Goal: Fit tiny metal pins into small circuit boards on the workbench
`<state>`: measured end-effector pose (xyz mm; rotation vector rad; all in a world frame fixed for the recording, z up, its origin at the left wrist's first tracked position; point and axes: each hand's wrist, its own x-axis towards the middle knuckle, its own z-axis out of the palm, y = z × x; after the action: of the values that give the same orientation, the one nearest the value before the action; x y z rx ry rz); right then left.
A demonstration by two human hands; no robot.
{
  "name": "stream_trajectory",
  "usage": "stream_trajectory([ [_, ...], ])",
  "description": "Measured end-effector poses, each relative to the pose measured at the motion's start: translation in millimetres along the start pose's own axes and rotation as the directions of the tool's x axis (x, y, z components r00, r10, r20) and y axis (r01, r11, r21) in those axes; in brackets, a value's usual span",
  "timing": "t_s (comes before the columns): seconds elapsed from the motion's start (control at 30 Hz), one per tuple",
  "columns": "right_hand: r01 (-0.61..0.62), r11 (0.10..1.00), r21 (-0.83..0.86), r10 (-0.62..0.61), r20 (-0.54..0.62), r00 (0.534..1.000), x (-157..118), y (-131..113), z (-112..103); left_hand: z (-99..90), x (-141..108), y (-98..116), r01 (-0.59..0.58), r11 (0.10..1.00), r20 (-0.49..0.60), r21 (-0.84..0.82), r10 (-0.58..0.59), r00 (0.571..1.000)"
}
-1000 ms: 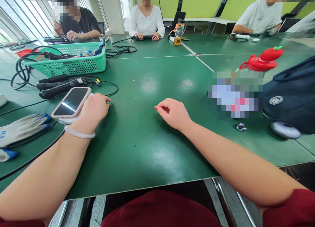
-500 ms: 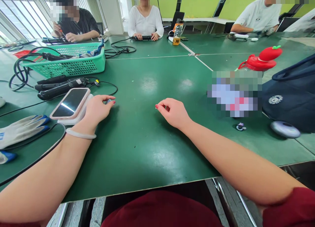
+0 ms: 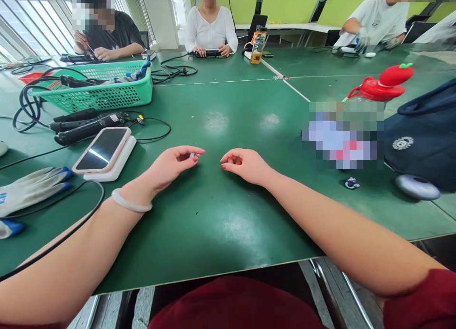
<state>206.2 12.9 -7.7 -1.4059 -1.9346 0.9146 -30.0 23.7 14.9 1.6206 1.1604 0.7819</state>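
Bright slatted windows [image 3: 35,24] line the room's left, behind a person in a dark shirt [image 3: 124,32] at a glossy green tabletop [image 3: 213,108]. On its left side lie a white-and-blue glove [image 3: 39,188], a mint basket [image 3: 92,100], black handled tools [image 3: 89,129] and a phone [image 3: 103,150] resting tilted on a white box [image 3: 123,160]. Just right of these, the left hand [image 3: 169,167], with a pale bracelet [image 3: 131,203], has its grip pinching a small piece [image 3: 192,155] between thumb and forefinger, over the tabletop's near half. Whitish with a bluish tint, the piece is mostly hidden by the fingers; its pointing direction and long axis are too small to tell. Beyond sits a person in a white top [image 3: 211,29]. Near the piece, the right hand [image 3: 249,166] faces leftward, fingers curled; whether thumb and forefinger touch, I cannot tell. Farther back stands a drink bottle [image 3: 257,46], with yellow-green partitions [image 3: 290,9] behind. Rightmost are a shiny trinket [image 3: 352,183], a red-lidded cup [image 3: 377,89], an oval case [image 3: 417,187] and a dark blue bag [image 3: 420,134].
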Motion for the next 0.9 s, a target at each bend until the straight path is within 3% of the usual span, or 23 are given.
stream_trajectory([
  [0.2,0.126,0.971,-0.204,-0.112,0.079,0.991,-1,-4,3,18.2,-12,15,0.022,0.999,0.164,-0.041,-0.015,0.986],
  [0.33,0.187,0.937,-0.295,-0.157,0.122,0.980,-2,-7,6,18.8,-13,11,0.012,0.969,0.255,-0.246,0.053,0.965],
  [0.43,0.218,0.923,-0.317,-0.180,0.145,0.973,-4,-8,7,17.3,-11,9,-0.014,0.963,0.190,-0.270,0.068,0.979],
  [0.57,0.310,0.903,-0.298,-0.256,0.207,0.944,-8,-10,9,13.1,-8,8,0.018,0.998,0.086,-0.068,-0.012,0.996],
  [0.67,0.386,0.883,-0.267,-0.321,0.256,0.912,-10,-12,12,12.7,-8,8,0.043,0.999,0.147,-0.005,-0.042,0.988],
  [0.77,0.410,0.876,-0.255,-0.347,0.258,0.902,-10,-13,15,14.6,-9,8,0.038,0.997,0.251,-0.074,-0.019,0.968],
  [0.83,0.411,0.875,-0.257,-0.352,0.247,0.903,-10,-13,16,15.4,-8,7,0.026,0.993,0.238,-0.116,0.002,0.971],
  [0.9,0.410,0.874,-0.260,-0.357,0.227,0.906,-9,-12,16,14.9,-6,4,0.003,0.994,0.160,-0.108,0.014,0.987],
])
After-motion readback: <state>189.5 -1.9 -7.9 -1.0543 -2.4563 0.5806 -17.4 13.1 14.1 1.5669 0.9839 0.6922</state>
